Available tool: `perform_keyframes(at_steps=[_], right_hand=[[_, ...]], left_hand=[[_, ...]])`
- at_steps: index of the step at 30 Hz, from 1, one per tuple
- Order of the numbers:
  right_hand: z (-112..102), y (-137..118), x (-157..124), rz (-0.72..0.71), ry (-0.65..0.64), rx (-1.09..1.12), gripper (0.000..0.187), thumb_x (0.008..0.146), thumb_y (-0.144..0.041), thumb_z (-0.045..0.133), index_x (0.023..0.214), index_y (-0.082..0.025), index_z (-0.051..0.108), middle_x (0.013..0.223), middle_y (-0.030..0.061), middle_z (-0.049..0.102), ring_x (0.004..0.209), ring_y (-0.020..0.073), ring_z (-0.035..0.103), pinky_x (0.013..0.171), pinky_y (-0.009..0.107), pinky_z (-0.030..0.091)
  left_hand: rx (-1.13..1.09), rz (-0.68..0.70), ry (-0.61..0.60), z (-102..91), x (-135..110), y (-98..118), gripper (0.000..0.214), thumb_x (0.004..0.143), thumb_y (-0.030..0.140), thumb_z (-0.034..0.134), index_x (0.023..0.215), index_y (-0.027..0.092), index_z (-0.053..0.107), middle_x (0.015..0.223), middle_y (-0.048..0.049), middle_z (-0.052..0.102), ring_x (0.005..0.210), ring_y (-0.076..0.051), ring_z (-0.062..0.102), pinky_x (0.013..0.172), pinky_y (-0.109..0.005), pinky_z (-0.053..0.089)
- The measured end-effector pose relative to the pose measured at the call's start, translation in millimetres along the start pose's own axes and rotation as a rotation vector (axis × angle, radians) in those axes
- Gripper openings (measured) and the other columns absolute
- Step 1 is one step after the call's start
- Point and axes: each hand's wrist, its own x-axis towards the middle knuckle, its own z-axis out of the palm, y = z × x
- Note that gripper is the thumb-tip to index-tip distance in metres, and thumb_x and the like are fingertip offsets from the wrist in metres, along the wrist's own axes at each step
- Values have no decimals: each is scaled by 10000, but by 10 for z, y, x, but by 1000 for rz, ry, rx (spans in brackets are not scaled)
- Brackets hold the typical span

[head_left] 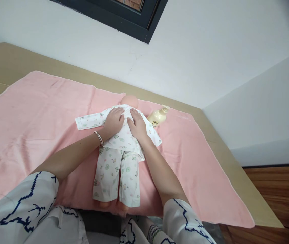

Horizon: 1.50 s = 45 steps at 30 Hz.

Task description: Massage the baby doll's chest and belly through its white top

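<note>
A baby doll (129, 101) lies on a pink blanket, its head toward the wall and its feet toward me. It wears a white printed top (124, 139) and matching printed trousers (108, 171). My left hand (115, 120) rests flat on the left side of the top's chest, fingers stretched out. Across from it, my right hand (137, 125) lies on the right side of the chest, also with fingers extended. One sleeve (90, 120) is spread out to the left. The other sleeve angles down to the right, partly behind my right hand.
The pink blanket (200, 176) covers much of a tan table (220, 159). A cream pump bottle (157, 117) lies tilted beside the doll's right-hand sleeve. A white wall with a dark-framed window (134, 23) rises behind the table. Wooden flooring (276, 193) shows at the lower right.
</note>
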Motion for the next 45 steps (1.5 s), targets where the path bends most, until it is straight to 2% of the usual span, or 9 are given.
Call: perform_keyframes(at_steps=[5,10,15,20,25,30,35,38,45], right_hand=[[-92,-91,-19,12,2,25,527,946,-337,504,1425,-129,573,1588,168,469,1517,289,406,1272,543,312],[-139,-200,-60,-45,138,-28,530,937,-264,479,1454,-157,531,1657,150,358,1570,286,299,1284,590,246],[-106,-222,-73,-4,-21,-28,484,959,-270,451,1412,-161,582,1587,151,478,1531,297,379,1282,589,247],[-133,-246,-90,8,120,-9,498,960,-270,447,1424,-136,565,1633,161,401,1547,283,350,1285,563,259],[-105,-251,-96,28,3,14,466,969,-287,444,1388,-160,604,1601,146,459,1539,295,366,1282,589,244],[-127,-240,-98,8,171,24,510,956,-266,439,1443,-156,542,1656,147,362,1560,283,322,1284,578,248],[-37,-231,-105,29,-11,-16,488,978,-259,406,1407,-124,593,1592,160,466,1543,290,360,1290,557,248],[-11,-235,-102,37,-7,-39,500,979,-250,402,1407,-80,596,1580,180,475,1534,295,376,1295,525,253],[-32,-257,-101,43,-6,-51,488,981,-243,407,1403,-93,601,1579,170,480,1531,286,383,1294,517,261]], left_hand=[[-19,-19,13,-10,1,5,397,969,196,406,1247,125,681,1330,-104,700,1308,-220,600,1227,-427,423],[-22,-22,10,-23,3,11,385,968,198,414,1239,133,680,1323,-105,702,1302,-216,603,1221,-416,427],[-19,-33,6,-15,5,7,387,958,193,405,1231,155,677,1329,-93,699,1298,-216,604,1213,-434,437],[-42,-32,8,-21,-1,9,378,959,197,422,1231,150,680,1328,-96,700,1303,-219,601,1218,-427,429],[-63,-33,26,0,-2,-15,370,947,184,435,1217,142,685,1313,-107,705,1287,-240,613,1211,-459,437],[-93,-3,58,27,0,-45,355,944,193,449,1201,152,691,1297,-104,713,1269,-249,624,1191,-470,457],[-84,-16,43,27,-3,-35,372,937,173,441,1208,139,693,1309,-105,712,1278,-247,620,1208,-468,438],[-82,-16,38,23,-4,-28,377,935,170,442,1209,115,695,1308,-120,710,1276,-253,620,1208,-469,437],[-83,-8,38,33,0,-40,382,934,176,435,1208,116,695,1302,-120,714,1268,-248,626,1196,-475,448]])
